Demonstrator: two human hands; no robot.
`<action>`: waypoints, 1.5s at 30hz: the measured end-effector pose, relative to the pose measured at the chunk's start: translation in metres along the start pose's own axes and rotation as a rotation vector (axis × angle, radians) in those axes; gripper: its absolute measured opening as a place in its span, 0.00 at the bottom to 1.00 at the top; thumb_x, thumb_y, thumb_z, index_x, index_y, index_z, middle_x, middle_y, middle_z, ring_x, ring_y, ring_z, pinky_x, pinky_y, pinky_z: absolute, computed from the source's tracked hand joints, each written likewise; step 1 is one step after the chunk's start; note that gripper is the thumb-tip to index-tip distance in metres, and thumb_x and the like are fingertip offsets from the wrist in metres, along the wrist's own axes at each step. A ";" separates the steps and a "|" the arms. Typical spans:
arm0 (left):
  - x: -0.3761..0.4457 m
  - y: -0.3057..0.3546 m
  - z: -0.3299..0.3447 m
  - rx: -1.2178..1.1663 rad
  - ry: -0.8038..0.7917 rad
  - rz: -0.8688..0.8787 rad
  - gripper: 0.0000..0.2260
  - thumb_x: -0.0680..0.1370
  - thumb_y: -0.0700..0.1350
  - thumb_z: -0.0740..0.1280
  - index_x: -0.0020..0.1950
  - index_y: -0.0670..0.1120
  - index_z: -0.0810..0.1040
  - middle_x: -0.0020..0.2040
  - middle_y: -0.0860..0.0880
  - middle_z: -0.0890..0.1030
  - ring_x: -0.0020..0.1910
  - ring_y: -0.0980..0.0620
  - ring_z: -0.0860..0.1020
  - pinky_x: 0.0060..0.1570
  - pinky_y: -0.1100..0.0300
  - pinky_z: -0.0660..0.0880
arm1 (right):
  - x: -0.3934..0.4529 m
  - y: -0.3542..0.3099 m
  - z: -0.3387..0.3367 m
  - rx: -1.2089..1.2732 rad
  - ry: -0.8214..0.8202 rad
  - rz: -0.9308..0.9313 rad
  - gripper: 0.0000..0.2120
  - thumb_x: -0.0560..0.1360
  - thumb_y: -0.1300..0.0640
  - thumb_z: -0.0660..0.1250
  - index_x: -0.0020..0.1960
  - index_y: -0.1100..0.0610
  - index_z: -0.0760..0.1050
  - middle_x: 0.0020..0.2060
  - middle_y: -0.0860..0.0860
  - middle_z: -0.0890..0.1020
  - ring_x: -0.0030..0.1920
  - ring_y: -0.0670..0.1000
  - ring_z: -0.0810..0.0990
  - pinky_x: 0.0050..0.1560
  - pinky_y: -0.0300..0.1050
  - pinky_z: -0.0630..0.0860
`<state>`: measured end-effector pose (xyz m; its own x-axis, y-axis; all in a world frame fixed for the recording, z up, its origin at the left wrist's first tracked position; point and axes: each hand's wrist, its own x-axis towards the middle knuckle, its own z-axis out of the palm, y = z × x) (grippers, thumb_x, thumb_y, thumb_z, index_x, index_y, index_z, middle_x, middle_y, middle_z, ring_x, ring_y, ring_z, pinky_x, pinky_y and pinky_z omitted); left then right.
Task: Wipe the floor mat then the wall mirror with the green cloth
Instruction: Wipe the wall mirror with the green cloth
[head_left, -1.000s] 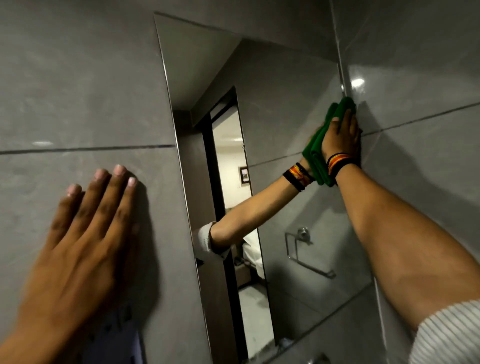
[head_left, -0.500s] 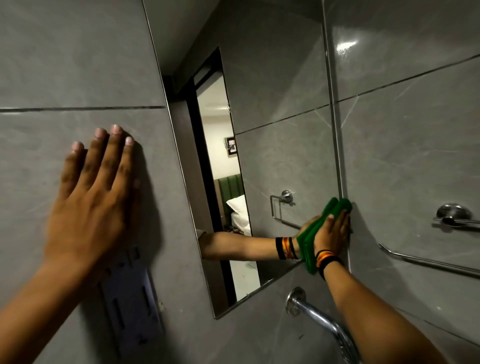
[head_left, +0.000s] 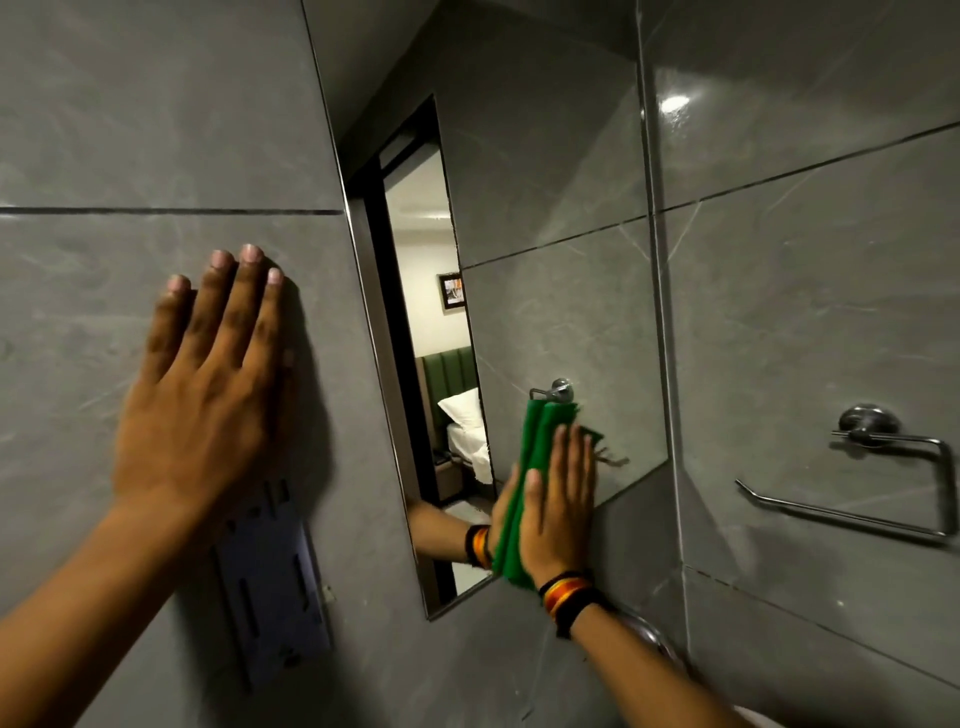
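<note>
The wall mirror (head_left: 545, 218) is set into the grey tiled wall ahead. My right hand (head_left: 558, 499) presses the folded green cloth (head_left: 537, 447) flat against the lower part of the glass, near its bottom edge. The cloth sticks out above and to the left of my fingers. Its reflection and that of my arm show in the glass. My left hand (head_left: 208, 395) lies flat on the wall tile left of the mirror, fingers spread, holding nothing. The floor mat is out of view.
A pale purple plastic bracket (head_left: 270, 587) is fixed to the wall below my left hand. A chrome towel ring (head_left: 872, 467) hangs on the right-hand wall. A chrome tap spout (head_left: 654, 639) shows behind my right wrist. The mirror reflects a doorway and a bed.
My right hand has carried the cloth from the mirror's upper right edge down its right side, then leftward along the lower part. The left hand has stayed on the wall.
</note>
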<state>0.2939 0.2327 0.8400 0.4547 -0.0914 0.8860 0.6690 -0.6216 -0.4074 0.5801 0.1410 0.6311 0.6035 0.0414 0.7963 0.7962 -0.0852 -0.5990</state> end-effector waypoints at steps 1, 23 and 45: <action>0.001 0.000 0.000 -0.006 0.005 0.000 0.30 0.86 0.49 0.50 0.86 0.40 0.49 0.87 0.41 0.48 0.86 0.44 0.44 0.84 0.43 0.42 | -0.018 -0.014 0.002 -0.013 -0.038 -0.061 0.28 0.84 0.42 0.41 0.82 0.51 0.47 0.82 0.53 0.53 0.82 0.54 0.50 0.81 0.54 0.47; 0.001 0.001 -0.007 0.043 0.058 0.010 0.30 0.84 0.44 0.55 0.85 0.37 0.54 0.86 0.38 0.53 0.86 0.42 0.47 0.84 0.46 0.41 | 0.091 -0.155 -0.004 -0.005 -0.043 -0.420 0.28 0.83 0.44 0.48 0.82 0.50 0.52 0.82 0.50 0.53 0.82 0.53 0.47 0.79 0.62 0.52; 0.004 0.006 -0.012 0.097 0.038 -0.005 0.29 0.83 0.45 0.53 0.83 0.35 0.59 0.85 0.37 0.58 0.85 0.41 0.53 0.84 0.45 0.44 | 0.192 -0.238 -0.022 0.181 0.163 -0.448 0.26 0.78 0.56 0.52 0.75 0.57 0.69 0.74 0.54 0.72 0.73 0.56 0.69 0.73 0.56 0.66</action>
<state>0.2927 0.2192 0.8433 0.4292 -0.1191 0.8953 0.7259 -0.5444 -0.4204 0.5059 0.1474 0.9281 0.1976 -0.1227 0.9726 0.9788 0.0798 -0.1888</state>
